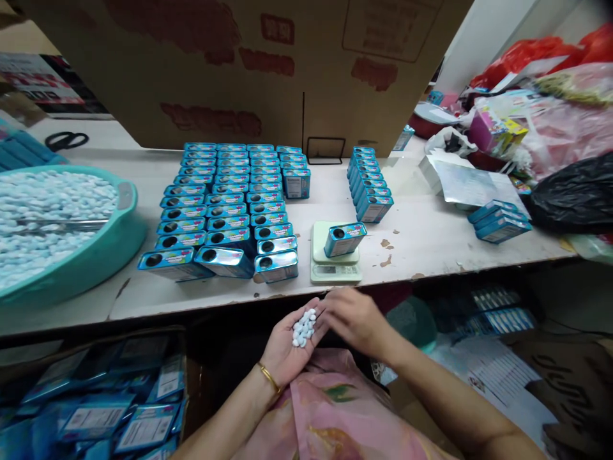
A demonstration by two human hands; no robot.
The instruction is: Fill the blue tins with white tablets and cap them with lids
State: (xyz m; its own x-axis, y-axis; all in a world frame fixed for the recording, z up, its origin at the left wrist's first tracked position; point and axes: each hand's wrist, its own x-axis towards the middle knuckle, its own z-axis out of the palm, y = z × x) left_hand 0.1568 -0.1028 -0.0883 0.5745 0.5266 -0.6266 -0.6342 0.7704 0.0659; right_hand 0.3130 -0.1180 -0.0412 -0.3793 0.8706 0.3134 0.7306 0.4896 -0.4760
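Note:
My left hand (pixel 286 348) is palm up, cupped under a small heap of pale blue-white candies (pixel 303 328). Close over its fingertips is my right hand (pixel 357 319), bent downward; motion smears its fingers, and whether anything is between them does not show. Just beyond both hands, a pale green kitchen scale (pixel 330 275) stands at the table's front edge. One blue tin (pixel 345 239) with a round dark opening in its top stands on the scale's plate.
Several rows of blue tins (pixel 227 220) stand left of the scale, with a shorter row (pixel 371 191) behind it. A turquoise basin (pixel 110 236) of candies holds a metal scoop (pixel 76 225). A large cardboard box (pixel 297 83) blocks the back; black scissors (pixel 67 140) lie far left.

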